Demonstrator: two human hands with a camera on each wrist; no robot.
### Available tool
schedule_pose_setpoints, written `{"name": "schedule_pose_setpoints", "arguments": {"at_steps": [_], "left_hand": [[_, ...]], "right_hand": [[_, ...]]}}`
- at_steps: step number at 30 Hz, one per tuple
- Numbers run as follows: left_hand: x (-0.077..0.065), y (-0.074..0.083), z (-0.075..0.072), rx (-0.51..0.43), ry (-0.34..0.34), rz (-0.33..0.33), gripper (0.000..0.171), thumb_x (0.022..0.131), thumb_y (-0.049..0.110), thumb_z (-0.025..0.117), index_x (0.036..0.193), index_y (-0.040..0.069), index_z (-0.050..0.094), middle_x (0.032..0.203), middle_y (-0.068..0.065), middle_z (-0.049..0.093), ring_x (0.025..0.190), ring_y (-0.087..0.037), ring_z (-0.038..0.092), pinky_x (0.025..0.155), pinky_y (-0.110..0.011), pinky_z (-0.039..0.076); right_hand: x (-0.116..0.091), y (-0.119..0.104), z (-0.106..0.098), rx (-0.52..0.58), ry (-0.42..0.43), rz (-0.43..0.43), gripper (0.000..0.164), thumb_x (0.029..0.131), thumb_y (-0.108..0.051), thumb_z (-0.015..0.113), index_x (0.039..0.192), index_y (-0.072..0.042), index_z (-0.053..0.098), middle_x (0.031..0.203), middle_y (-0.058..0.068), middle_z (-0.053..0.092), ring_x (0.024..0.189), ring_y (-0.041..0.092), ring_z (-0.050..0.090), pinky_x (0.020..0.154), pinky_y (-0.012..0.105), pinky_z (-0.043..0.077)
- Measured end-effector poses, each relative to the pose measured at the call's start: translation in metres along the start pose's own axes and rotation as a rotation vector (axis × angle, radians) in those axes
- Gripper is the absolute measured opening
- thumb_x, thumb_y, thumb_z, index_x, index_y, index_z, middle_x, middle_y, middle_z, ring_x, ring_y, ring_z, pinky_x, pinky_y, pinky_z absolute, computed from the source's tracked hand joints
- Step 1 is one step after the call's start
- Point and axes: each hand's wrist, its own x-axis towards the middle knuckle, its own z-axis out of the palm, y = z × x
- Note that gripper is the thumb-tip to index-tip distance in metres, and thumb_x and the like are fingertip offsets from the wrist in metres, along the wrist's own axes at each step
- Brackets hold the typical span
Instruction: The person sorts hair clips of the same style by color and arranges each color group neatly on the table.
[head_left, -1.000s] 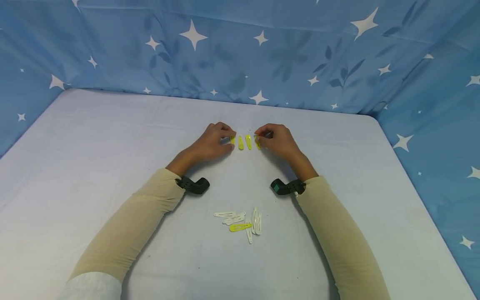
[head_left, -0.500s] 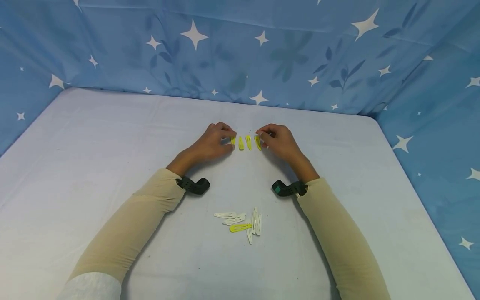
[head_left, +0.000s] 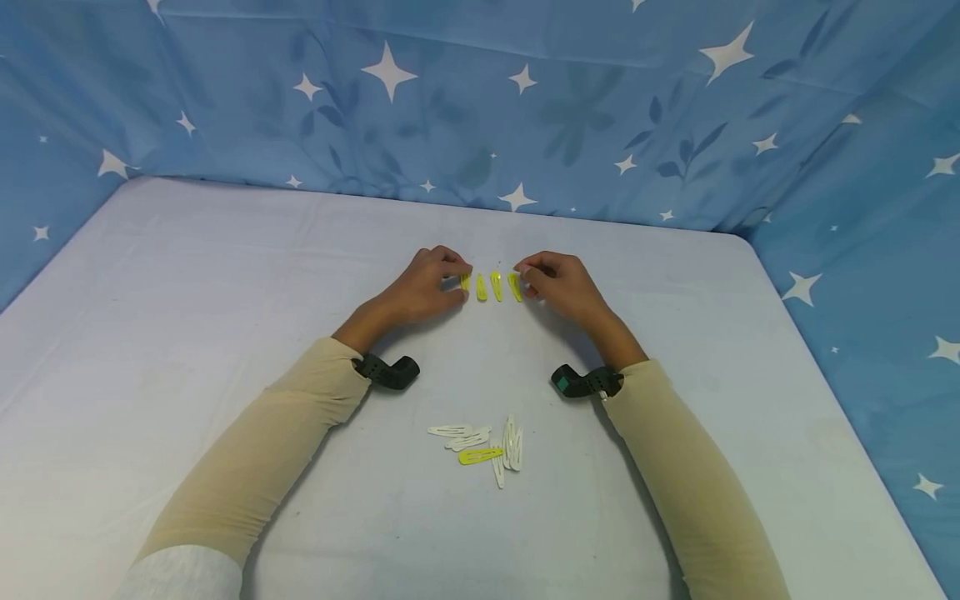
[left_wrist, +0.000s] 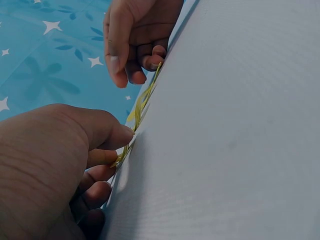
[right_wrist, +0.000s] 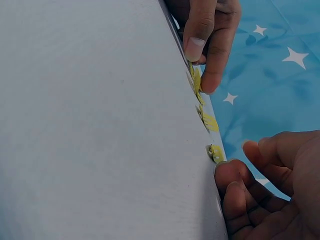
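Clip row (head_left: 482, 292): frame centre, on the worktop (head_left: 225, 275), left fingers (head_left: 457, 268) and right fingers (head_left: 534, 260) at its ends
Clip pile (head_left: 491, 452): lower centre (below the row)
Curtain (head_left: 450, 125): behind, along the top

Blue backdrop cloth (head_left: 450, 150) printed with white stars (head_left: 388, 72) and dark leaves (head_left: 711, 137), pale tabletop (head_left: 210, 292) with rounded far corners

A blue star-printed curtain (head_left: 450, 125) behind a white table (head_left: 225, 275) suggests a makeshift studio.

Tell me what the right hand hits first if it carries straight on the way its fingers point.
The right hand would likely meet the nearest yellow hair clip first; whether it already touches that clip is hard to tell.
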Motion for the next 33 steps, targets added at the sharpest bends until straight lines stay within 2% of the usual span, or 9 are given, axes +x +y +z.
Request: {"name": "schedule_pose_setpoints", "arguments": {"at_steps": [10, 16, 23, 27, 33], "left_hand": [[-0.001, 0.000, 0.000, -0.007, 0.008, 0.008, 0.043, 0.091, 0.014, 0.064, 0.132, 0.001, 0.060, 0.129, -0.014, 0.050, 0.119, -0.030, 0.040, 0.100, -0.041, 0.033], [0.001, -0.002, 0.000, -0.005, 0.007, 0.026, 0.043, 0.092, 0.014, 0.064, 0.132, 0.001, 0.060, 0.129, -0.015, 0.050, 0.120, -0.031, 0.040, 0.100, -0.041, 0.033], [0.000, -0.001, -0.003, 0.009, 0.012, 0.025, 0.042, 0.091, 0.013, 0.064, 0.131, 0.001, 0.061, 0.129, -0.015, 0.050, 0.119, -0.031, 0.040, 0.100, -0.042, 0.032], [0.000, 0.000, -0.002, 0.003, 0.006, 0.026, 0.042, 0.092, 0.013, 0.063, 0.131, 0.001, 0.060, 0.129, -0.016, 0.050, 0.119, -0.031, 0.040, 0.100, -0.042, 0.033], [0.002, -0.001, 0.000, 0.011, 0.003, 0.029, 0.042, 0.091, 0.013, 0.063, 0.132, 0.001, 0.060, 0.129, -0.015, 0.050, 0.120, -0.032, 0.040, 0.100, -0.042, 0.032]], "right_hand": [[-0.006, 0.002, -0.002, 0.021, -0.018, -0.040, 0.025, 0.099, -0.020, 0.056, 0.112, -0.003, 0.067, 0.106, 0.010, 0.065, 0.086, 0.021, 0.064, 0.075, 0.031, 0.051], [-0.013, 0.005, -0.004, 0.020, -0.031, -0.082, 0.026, 0.098, -0.021, 0.056, 0.112, -0.002, 0.068, 0.093, 0.012, 0.066, 0.081, 0.023, 0.060, 0.070, 0.032, 0.047], [-0.018, 0.002, -0.005, 0.011, -0.041, -0.080, 0.025, 0.098, -0.022, 0.057, 0.110, -0.003, 0.069, 0.094, 0.011, 0.067, 0.078, 0.023, 0.062, 0.067, 0.032, 0.049], [-0.023, -0.002, -0.005, -0.030, -0.053, -0.076, 0.022, 0.098, -0.018, 0.058, 0.110, -0.004, 0.070, 0.092, 0.010, 0.068, 0.075, 0.022, 0.062, 0.064, 0.029, 0.049], [-0.037, -0.009, -0.003, -0.079, -0.086, -0.165, 0.019, 0.092, -0.006, 0.064, 0.109, -0.002, 0.071, 0.099, 0.009, 0.068, 0.072, 0.021, 0.061, 0.062, 0.028, 0.048]]}}
